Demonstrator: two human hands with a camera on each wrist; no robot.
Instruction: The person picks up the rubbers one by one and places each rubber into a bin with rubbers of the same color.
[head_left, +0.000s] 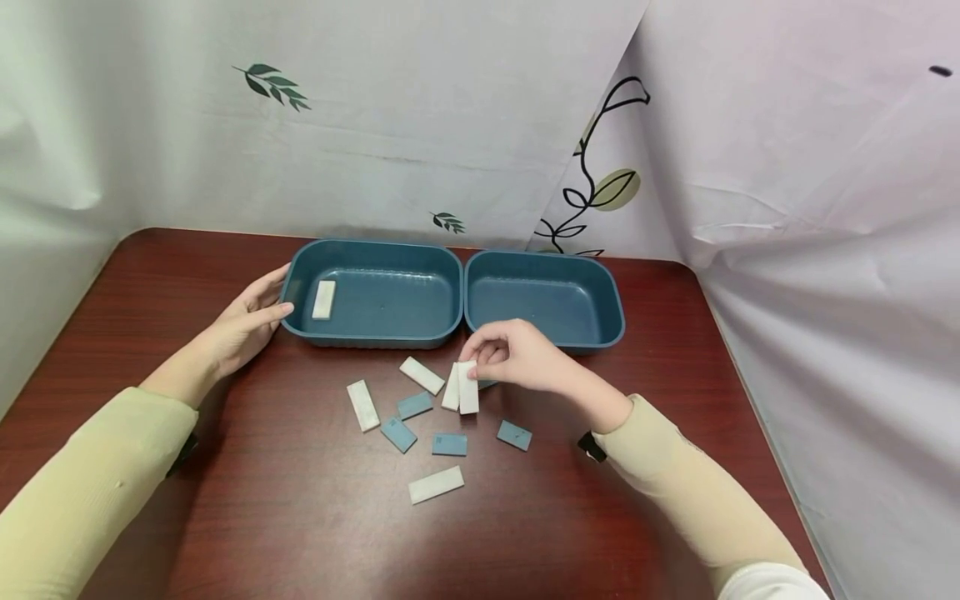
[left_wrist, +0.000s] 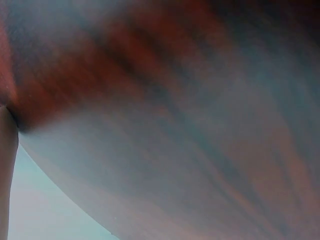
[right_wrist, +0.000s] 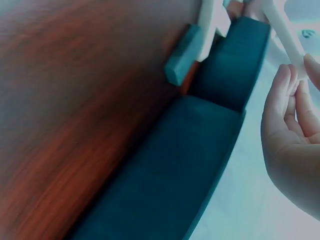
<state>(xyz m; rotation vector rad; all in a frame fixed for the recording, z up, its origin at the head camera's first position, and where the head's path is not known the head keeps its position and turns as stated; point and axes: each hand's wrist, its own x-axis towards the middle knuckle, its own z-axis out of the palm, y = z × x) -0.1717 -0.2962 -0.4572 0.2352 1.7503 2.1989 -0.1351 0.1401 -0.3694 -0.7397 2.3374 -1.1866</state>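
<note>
My right hand [head_left: 517, 357] pinches a white rectangular block [head_left: 468, 387] between thumb and fingertips, above the table near the right bin's front. In the right wrist view, that white block [right_wrist: 286, 35] slants up from the fingertips. Behind it in the head view is another white block [head_left: 452, 388], partly covered. A blue piece [head_left: 487, 384] peeks out under the hand. My left hand [head_left: 247, 323] rests against the left end of the left blue bin [head_left: 375, 342], fingers extended, thumb at the rim. One white block [head_left: 324, 299] lies inside that bin.
Right of it stands a second blue bin [head_left: 618, 321], touching the first. Several loose white blocks [head_left: 363, 406] and smaller blue blocks [head_left: 449, 444] lie on the red-brown table [head_left: 315, 517] before the bins. A white patterned curtain [head_left: 390, 125] hangs behind. The left wrist view is mostly blurred.
</note>
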